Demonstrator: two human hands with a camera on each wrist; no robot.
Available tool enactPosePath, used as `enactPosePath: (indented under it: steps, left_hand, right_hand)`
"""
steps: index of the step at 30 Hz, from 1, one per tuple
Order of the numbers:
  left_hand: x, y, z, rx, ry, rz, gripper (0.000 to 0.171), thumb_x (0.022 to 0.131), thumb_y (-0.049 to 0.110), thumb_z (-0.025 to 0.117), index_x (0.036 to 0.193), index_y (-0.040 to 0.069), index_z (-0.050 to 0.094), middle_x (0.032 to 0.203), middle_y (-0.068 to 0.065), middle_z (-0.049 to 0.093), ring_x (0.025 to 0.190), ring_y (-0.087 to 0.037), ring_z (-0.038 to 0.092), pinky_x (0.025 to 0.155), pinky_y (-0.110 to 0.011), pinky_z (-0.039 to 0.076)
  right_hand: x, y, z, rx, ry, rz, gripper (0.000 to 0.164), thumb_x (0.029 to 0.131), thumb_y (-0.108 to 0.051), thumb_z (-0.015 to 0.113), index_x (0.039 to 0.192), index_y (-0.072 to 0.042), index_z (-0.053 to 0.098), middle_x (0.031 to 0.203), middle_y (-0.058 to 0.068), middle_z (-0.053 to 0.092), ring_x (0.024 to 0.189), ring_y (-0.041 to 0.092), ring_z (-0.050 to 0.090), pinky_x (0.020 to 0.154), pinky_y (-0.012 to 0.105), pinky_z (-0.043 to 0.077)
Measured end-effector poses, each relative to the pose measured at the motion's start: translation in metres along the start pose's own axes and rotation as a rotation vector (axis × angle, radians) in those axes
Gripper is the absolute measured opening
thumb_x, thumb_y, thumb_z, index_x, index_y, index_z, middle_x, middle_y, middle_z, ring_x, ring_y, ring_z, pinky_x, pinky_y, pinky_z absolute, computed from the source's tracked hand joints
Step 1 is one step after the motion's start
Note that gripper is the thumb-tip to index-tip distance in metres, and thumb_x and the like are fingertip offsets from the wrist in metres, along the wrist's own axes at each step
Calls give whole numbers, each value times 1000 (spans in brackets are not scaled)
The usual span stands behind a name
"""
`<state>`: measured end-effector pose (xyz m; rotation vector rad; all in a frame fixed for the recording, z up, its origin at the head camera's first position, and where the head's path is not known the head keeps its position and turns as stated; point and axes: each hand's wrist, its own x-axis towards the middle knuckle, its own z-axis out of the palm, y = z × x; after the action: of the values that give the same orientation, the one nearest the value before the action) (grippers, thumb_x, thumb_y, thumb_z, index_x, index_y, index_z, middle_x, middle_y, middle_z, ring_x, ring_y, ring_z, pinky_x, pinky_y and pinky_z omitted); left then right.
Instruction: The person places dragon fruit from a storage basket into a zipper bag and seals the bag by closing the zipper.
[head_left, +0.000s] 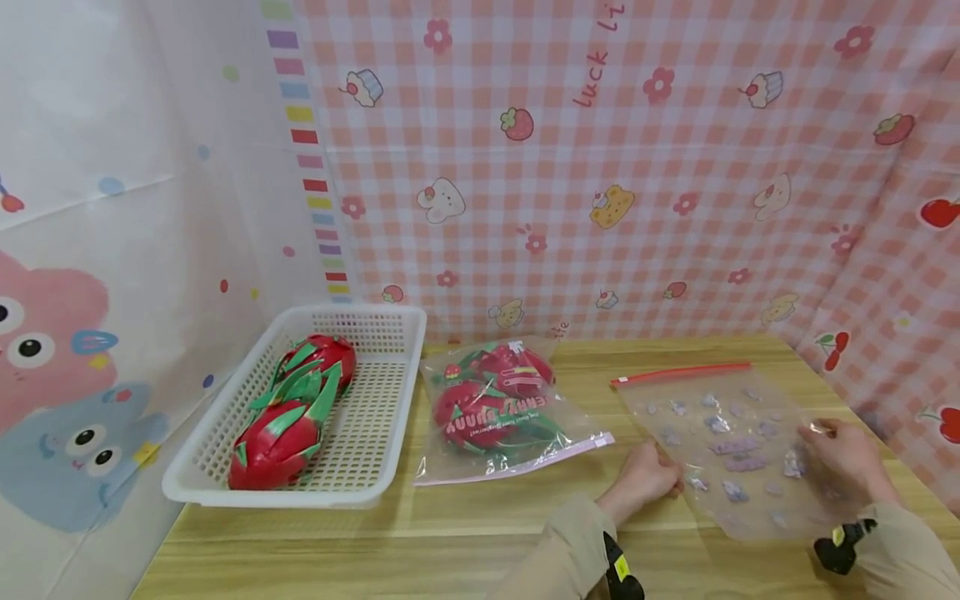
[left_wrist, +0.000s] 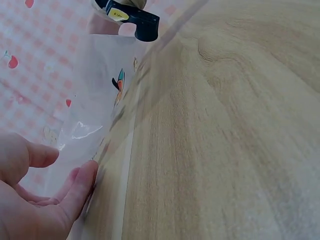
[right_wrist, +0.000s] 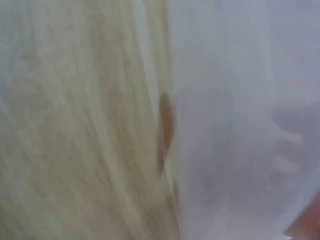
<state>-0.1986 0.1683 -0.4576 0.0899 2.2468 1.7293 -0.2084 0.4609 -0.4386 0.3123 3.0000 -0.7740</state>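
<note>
A clear zip bag (head_left: 738, 454) with a red slider strip and small printed pictures is partly raised off the table on the right. My right hand (head_left: 847, 457) pinches its right side; in the right wrist view the frosted plastic (right_wrist: 225, 125) hides most of that hand. At the bag's left edge is my left hand (head_left: 647, 481), its thumb and forefinger apart in the left wrist view, with the plastic (left_wrist: 82, 120) beside them. Left of it lies another zip bag (head_left: 513, 467) with a pink strip, holding red and green dragon fruits (head_left: 480, 412).
A white perforated basket (head_left: 408, 367) at the left holds two dragon fruits (head_left: 273, 446). Both stand on a wood-grain table (head_left: 420, 537). Patterned cloth (head_left: 562, 167) hangs behind and along both sides.
</note>
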Motion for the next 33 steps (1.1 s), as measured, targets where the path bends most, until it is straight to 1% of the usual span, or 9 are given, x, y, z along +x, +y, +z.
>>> enactPosePath:
  steps: [7, 10, 14, 17, 20, 21, 26, 29, 33]
  left_hand:
    - [0, 0, -2, -16, -19, 33, 45, 84, 6, 68, 126, 9, 52, 68, 1, 61, 52, -12, 56, 46, -18, 41]
    - [0, 1, -4, -16, -14, 64, 43, 85, 7, 67, 125, 11, 52, 72, 2, 62, 54, -12, 58, 47, -19, 42]
    - [-2, 4, -6, -24, -5, 96, 44, 85, 6, 66, 126, 12, 50, 79, 3, 63, 57, -12, 60, 47, -18, 44]
    - [-5, 8, -8, 12, 7, 128, 50, 85, 8, 66, 131, 14, 48, 83, 3, 65, 59, -6, 57, 50, -18, 44]
    - [-8, 14, -10, 63, 16, 165, 55, 84, 9, 67, 135, 13, 46, 88, 5, 66, 61, -2, 53, 52, -16, 44]
    - [-9, 16, -11, 75, 18, 182, 55, 84, 9, 67, 135, 13, 45, 90, 5, 67, 63, 0, 53, 53, -15, 44]
    - [-13, 25, -16, 88, 6, 250, 53, 86, 8, 65, 134, 13, 45, 97, 2, 68, 70, -1, 61, 53, -14, 46]
    - [-17, 30, -21, 76, 1, 264, 53, 86, 7, 65, 135, 16, 45, 99, 1, 67, 74, -1, 63, 54, -14, 47]
    - [-21, 35, -26, 68, 2, 286, 55, 87, 6, 64, 136, 19, 43, 103, 3, 66, 78, 0, 64, 56, -14, 48]
  right_hand:
    - [-7, -5, 3, 150, 73, 40, 69, 100, -40, 35, 136, 19, 30, 124, 43, 39, 101, 48, 47, 72, 45, 47]
    - [-10, -8, 2, 163, 111, 59, 67, 100, -39, 36, 136, 17, 32, 124, 41, 40, 102, 47, 45, 69, 39, 46]
    - [-13, -13, 0, 152, 200, 8, 58, 100, -31, 39, 132, 18, 37, 117, 40, 44, 97, 47, 49, 59, 23, 42]
    - [-15, -17, -2, 169, 288, -38, 51, 99, -25, 43, 127, 18, 42, 111, 40, 48, 79, 12, 57, 53, 14, 39]
    - [-17, -22, -5, 206, 342, -61, 49, 99, -23, 44, 127, 18, 45, 111, 38, 50, 71, -19, 38, 53, 8, 37]
    - [-18, -24, -6, 221, 346, -55, 51, 99, -25, 43, 129, 16, 44, 113, 37, 49, 71, -23, 29, 53, 6, 37]
    - [-23, -33, -11, 245, 356, -14, 57, 100, -35, 40, 135, 10, 42, 117, 29, 49, 78, -18, 29, 56, 8, 35]
    - [-26, -38, -14, 281, 396, -6, 57, 99, -36, 42, 136, 7, 43, 103, 0, 56, 78, -17, 31, 57, 6, 36]
    - [-27, -45, -17, 378, 467, 14, 55, 97, -34, 47, 139, 1, 44, 87, -35, 38, 77, -19, 34, 59, 2, 36]
